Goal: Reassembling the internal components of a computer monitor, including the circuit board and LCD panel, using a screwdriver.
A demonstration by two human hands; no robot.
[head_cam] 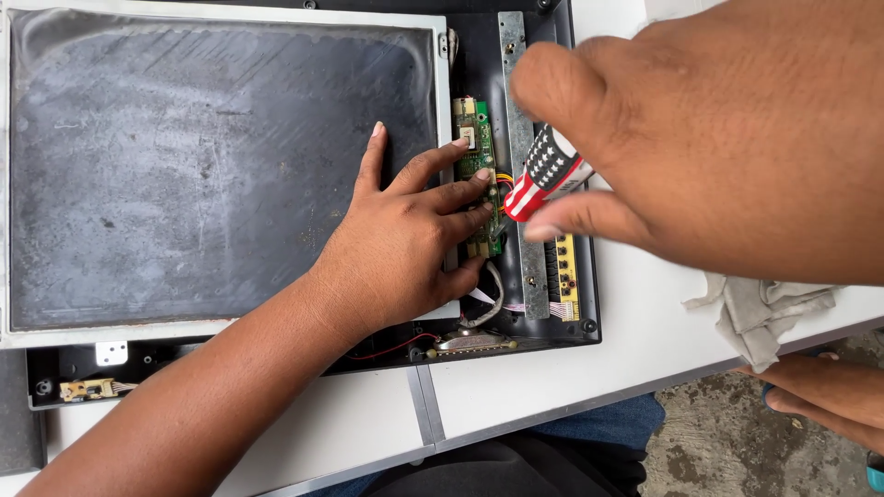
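We press our left hand [405, 248] flat on the right edge of the dusty dark panel [212, 166], fingertips touching the narrow green circuit board [477, 166] beside it. Our right hand [727, 129] grips a screwdriver [543, 175] with a red, white and starred handle, its tip down by that board. A crumpled grey rag [764, 313] lies on the white table [516, 387].

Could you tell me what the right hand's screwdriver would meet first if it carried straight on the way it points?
The right hand aims the striped-handled screwdriver down-left. Its tip seems to meet the green circuit board first, right beside the left hand's fingertips; depth is unclear and the tip is partly hidden.
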